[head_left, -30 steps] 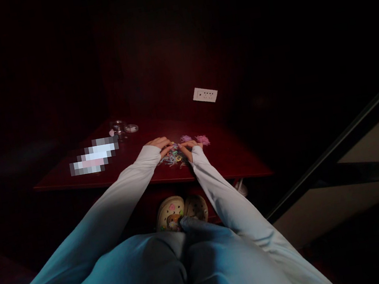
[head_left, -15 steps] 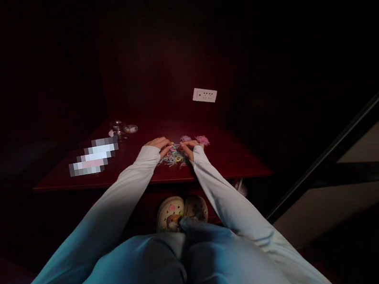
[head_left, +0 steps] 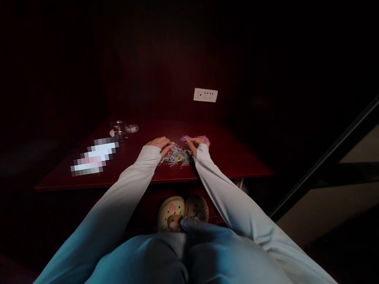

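On the tabletop (head_left: 239, 160), a mixed-colour heap (head_left: 178, 156) of small pieces is left unsorted; a purple bunch (head_left: 185, 138) and a pink bunch (head_left: 205, 138) are already set apart. Bent fingers are held by the left hand (head_left: 159, 143) at the heap, by the right hand (head_left: 197, 142) beside the purple bunch; whether anything is gripped cannot be told.
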The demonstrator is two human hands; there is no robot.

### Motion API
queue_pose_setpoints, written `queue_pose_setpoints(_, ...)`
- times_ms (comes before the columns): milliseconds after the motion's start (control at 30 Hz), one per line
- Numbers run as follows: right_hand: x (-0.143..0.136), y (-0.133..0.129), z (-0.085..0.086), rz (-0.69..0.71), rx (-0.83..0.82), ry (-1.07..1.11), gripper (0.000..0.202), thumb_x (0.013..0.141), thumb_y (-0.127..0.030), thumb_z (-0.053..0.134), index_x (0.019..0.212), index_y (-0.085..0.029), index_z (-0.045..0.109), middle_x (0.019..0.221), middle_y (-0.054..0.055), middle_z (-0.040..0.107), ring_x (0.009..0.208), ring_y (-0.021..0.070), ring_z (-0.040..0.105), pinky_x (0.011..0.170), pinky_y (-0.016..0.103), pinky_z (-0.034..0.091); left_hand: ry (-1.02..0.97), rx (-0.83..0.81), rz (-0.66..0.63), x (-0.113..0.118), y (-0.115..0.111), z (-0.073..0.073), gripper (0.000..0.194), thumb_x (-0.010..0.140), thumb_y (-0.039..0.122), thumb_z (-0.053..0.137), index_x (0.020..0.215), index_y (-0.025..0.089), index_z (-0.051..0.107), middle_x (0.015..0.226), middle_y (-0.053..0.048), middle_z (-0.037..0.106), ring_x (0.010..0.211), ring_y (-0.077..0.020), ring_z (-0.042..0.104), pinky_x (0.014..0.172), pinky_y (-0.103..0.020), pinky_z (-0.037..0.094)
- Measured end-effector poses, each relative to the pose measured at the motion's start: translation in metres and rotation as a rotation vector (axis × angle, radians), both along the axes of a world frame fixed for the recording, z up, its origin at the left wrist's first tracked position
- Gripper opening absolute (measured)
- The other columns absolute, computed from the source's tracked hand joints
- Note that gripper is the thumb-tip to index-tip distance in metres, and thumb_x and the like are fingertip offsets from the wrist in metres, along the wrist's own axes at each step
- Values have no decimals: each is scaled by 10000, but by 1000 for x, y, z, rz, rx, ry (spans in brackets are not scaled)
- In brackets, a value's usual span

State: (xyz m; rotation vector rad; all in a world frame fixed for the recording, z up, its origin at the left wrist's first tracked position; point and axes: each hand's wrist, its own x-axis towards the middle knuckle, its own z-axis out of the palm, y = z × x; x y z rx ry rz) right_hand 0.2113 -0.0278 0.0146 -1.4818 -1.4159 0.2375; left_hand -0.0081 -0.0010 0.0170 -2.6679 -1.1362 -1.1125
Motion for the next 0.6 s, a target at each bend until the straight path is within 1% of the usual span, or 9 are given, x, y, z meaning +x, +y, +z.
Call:
queue_pose_setpoints(100, 13, 10, 7, -130, 4, -50, 347, 943, -546, 622, 925, -254, 810, 1190, 93, 693, 1214, 313, 467, 1087, 494, 329, -2, 8, -8, 1, 3, -2, 279, 1030, 382, 465, 1024, 242, 706, 1038, -60, 727, 978, -218, 672, 834, -307, 519)
queue_pose_setpoints(167, 22, 18, 11, -107, 33, -128, 358, 953, -547, 611, 895, -251, 803, 1209, 105, 655, 1213, 323, 430, 1065, 494, 321, 2, 6, -12, 2, 4, -1, 262, 1028, 384, 482, 1025, 247, 705, 1035, -55, 727, 969, -213, 672, 820, -300, 515)
queue_pose_setpoints(233, 29, 29, 13, -101, 53, -177, 372, 959, -542, 611, 848, -239, 797, 1187, 117, 639, 1204, 330, 405, 1051, 501, 306, 5, 0, -4, 3, 2, 0, 240, 1026, 372, 497, 1015, 248, 703, 1030, -49, 728, 963, -209, 672, 819, -297, 512)
queue_pose_setpoints(333, 34, 44, 10, -110, 34, -214, 346, 929, -514, 673, 780, -227, 796, 1167, 123, 637, 1191, 342, 390, 1044, 522, 280, 12, -15, 5, 5, -5, 4, 227, 1027, 355, 507, 1003, 238, 700, 1024, -50, 724, 972, -208, 674, 824, -293, 506)
queue_pose_setpoints(400, 34, 51, 7, -111, 16, -233, 324, 920, -499, 692, 792, -226, 810, 1195, 123, 635, 1200, 347, 385, 1048, 531, 264, 19, -25, 4, 6, -8, 6, 236, 1035, 354, 498, 1005, 232, 698, 1025, -53, 721, 971, -206, 674, 833, -293, 502)
queue_pose_setpoints(500, 34, 52, 4, -141, 12, -226, 334, 942, -491, 651, 846, -220, 822, 1261, 116, 631, 1226, 347, 380, 1062, 536, 252, 12, -33, 17, 5, -8, 7, 263, 1045, 369, 475, 1007, 231, 696, 1016, -53, 714, 951, -206, 669, 819, -296, 496)
queue_pose_setpoints(600, 35, 41, 6, -197, 4, -163, 372, 969, -485, 583, 860, -212, 811, 1276, 109, 644, 1246, 343, 388, 1069, 531, 267, 3, -29, 19, 4, -7, 5, 273, 1042, 382, 472, 1015, 231, 698, 1001, -47, 709, 924, -202, 666, 774, -290, 484)
